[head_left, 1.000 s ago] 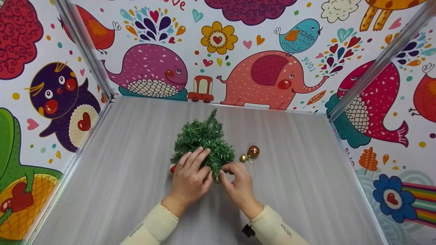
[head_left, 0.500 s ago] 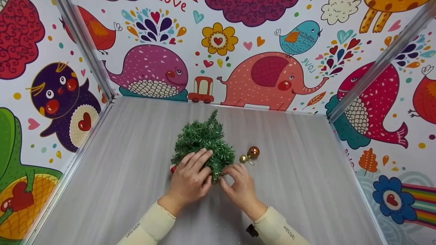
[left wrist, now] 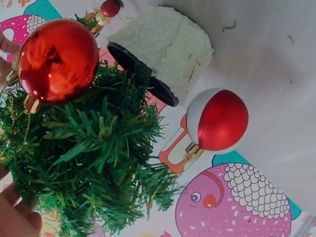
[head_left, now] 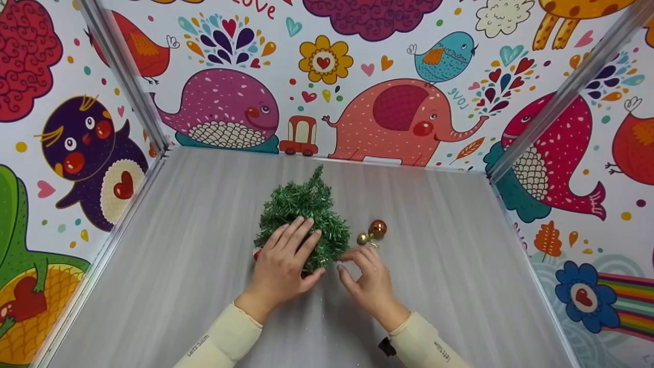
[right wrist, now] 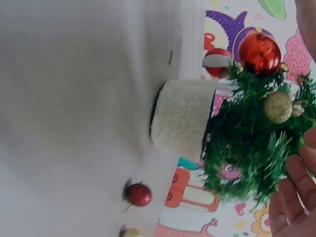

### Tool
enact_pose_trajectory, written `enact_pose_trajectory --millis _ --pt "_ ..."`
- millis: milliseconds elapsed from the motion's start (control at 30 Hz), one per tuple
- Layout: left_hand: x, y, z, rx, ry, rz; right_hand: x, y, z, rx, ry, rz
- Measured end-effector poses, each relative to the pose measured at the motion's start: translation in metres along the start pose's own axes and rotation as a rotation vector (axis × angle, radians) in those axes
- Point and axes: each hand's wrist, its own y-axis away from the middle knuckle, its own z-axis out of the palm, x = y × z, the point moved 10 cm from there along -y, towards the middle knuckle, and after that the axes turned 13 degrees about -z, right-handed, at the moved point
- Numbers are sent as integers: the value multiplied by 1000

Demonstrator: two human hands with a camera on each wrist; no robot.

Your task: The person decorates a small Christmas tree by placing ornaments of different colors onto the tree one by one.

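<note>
A small green Christmas tree [head_left: 299, 197] stands in a white pot [right wrist: 182, 118]. My left hand [head_left: 281, 263] rests over its near left side, fingers extended among the branches. My right hand [head_left: 370, 281] is at the near right edge, thumb and index finger apart, with nothing seen between them. A gold glitter bauble [right wrist: 278, 107] hangs on the branches close to the right hand's fingers in the right wrist view. A shiny red bauble [left wrist: 59, 60] and a red-and-white bauble [left wrist: 218, 120] hang on the tree. In the head view, the left hand hides the pot.
To the right of the tree lie a loose copper-red bauble [head_left: 377, 229] and a small gold bauble [head_left: 362, 238]. Patterned panels [head_left: 225, 112] rise behind and at both sides of the grey tabletop [head_left: 434, 245]. Green tinsel bits [left wrist: 229, 26] lie near the pot.
The right thumb and fingers have parted and drawn slightly right, away from the branch with the gold bauble. The left hand has spread its fingers. That bauble no longer shows in the head view.
</note>
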Motion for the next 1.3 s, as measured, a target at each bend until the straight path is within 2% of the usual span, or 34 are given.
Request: enact_pose_trajectory --millis 267,567,667,833,1000,1300 --pt "0 0 2 -40 -18 1 39 26 -4 -67 68 111" --pt "-2 1 4 -82 -22 -4 78 53 14 -240 115 254" --pt "-2 1 4 -85 -22 -5 84 55 25 -301 120 273" --pt "-2 2 5 -83 -12 -9 89 50 42 -370 125 258" --pt "-3 3 7 -95 -4 -10 94 50 52 -388 150 259" --pt "-8 2 4 -114 -7 1 104 53 62 -402 172 317"
